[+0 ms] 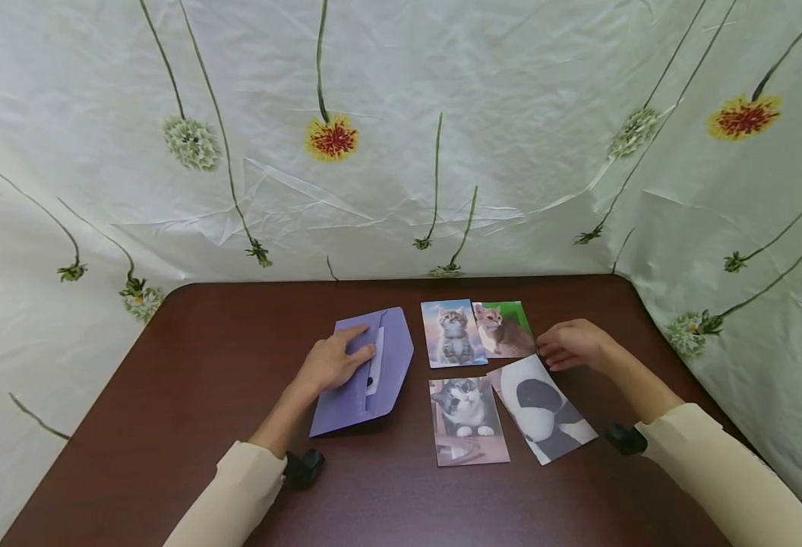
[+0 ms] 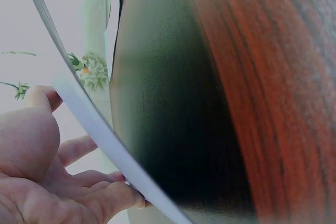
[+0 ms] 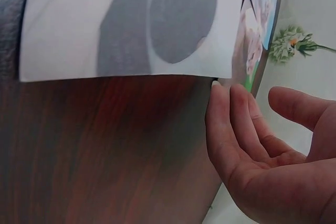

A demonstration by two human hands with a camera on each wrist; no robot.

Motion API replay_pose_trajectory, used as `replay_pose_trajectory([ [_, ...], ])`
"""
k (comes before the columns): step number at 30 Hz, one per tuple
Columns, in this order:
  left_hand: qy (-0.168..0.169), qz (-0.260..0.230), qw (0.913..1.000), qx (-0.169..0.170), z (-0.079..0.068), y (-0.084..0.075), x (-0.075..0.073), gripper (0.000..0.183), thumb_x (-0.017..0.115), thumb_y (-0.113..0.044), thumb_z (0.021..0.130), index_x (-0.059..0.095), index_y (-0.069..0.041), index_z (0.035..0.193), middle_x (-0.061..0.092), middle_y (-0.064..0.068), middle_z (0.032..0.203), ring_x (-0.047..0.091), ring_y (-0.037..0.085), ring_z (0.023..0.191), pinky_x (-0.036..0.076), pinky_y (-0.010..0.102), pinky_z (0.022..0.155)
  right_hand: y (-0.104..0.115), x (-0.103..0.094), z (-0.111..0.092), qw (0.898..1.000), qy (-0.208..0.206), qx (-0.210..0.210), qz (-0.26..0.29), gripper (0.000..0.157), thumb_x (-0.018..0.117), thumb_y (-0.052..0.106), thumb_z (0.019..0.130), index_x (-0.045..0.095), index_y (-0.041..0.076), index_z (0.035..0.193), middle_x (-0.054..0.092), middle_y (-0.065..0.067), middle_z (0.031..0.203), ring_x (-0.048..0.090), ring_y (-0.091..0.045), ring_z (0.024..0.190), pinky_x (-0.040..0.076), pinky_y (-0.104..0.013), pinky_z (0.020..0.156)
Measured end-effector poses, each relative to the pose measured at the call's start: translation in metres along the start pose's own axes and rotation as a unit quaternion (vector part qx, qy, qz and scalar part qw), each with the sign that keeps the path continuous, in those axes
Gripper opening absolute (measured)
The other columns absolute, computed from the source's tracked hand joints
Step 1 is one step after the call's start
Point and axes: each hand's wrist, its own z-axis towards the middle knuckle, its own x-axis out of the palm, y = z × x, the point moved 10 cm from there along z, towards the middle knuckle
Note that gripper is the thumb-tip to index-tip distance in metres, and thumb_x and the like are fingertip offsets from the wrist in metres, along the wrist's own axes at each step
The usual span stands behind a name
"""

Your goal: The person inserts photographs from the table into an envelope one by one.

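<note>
My left hand (image 1: pixel 333 363) rests on a purple envelope (image 1: pixel 353 403), thumb and index finger spread across its face. The envelope's flap is unfolded to the right, and a white paper (image 1: pixel 377 363) shows at its mouth. In the left wrist view, the envelope's edge (image 2: pixel 89 116) stands a little off the table, with the hand (image 2: pixel 52 166) on its upper side. Beside the right-hand cards, my right hand (image 1: pixel 574 343) holds nothing, its fingers loosely bent. Its fingertips are close to the corner of the black-and-white picture card (image 1: pixel 541 406); contact is unclear.
To the left of that card lies a grey-and-white cat card (image 1: pixel 465 422). Behind are a kitten card with a sky background (image 1: pixel 452 334) and a brown cat card with green (image 1: pixel 506 330). All lie on a dark brown table (image 1: pixel 251 334), backed by a flowered white cloth (image 1: pixel 387 182).
</note>
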Motion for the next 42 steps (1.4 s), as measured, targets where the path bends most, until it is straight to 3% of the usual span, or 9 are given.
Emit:
replay_pose_trajectory([
  [14, -0.008, 0.001, 1.0, -0.005, -0.001, 0.003, -0.001, 0.057, 0.057, -0.038, 0.101, 0.05, -0.009, 0.15, 0.056, 0.023, 0.146, 0.053, 0.048, 0.132, 0.043, 0.059, 0.106, -0.018, 0.0, 0.001, 1.0, 0.002, 0.022, -0.006, 0.044, 0.051, 0.014, 0.102, 0.054, -0.017, 0.133, 0.068, -0.024, 0.114, 0.068, -0.02, 0.085, 0.06, -0.037, 0.082],
  [32, -0.01, -0.002, 0.9999, -0.004, 0.0, 0.002, -0.001, 0.057, 0.058, -0.038, 0.101, 0.051, -0.009, 0.149, 0.056, 0.022, 0.145, 0.053, 0.047, 0.132, 0.044, 0.058, 0.106, -0.026, 0.002, 0.003, 0.999, 0.018, 0.036, -0.01, 0.041, 0.057, 0.018, 0.1, 0.061, -0.016, 0.123, 0.069, -0.013, 0.1, 0.066, -0.019, 0.083, 0.059, -0.033, 0.079],
  [42, -0.009, 0.002, 1.0, 0.001, 0.0, 0.0, -0.001, 0.057, 0.057, -0.037, 0.101, 0.052, -0.008, 0.149, 0.057, 0.023, 0.145, 0.053, 0.048, 0.132, 0.044, 0.059, 0.105, -0.026, 0.003, 0.005, 0.999, 0.028, 0.026, -0.01, 0.026, 0.062, 0.012, 0.095, 0.067, -0.01, 0.11, 0.065, -0.004, 0.09, 0.062, -0.017, 0.08, 0.057, -0.03, 0.076],
])
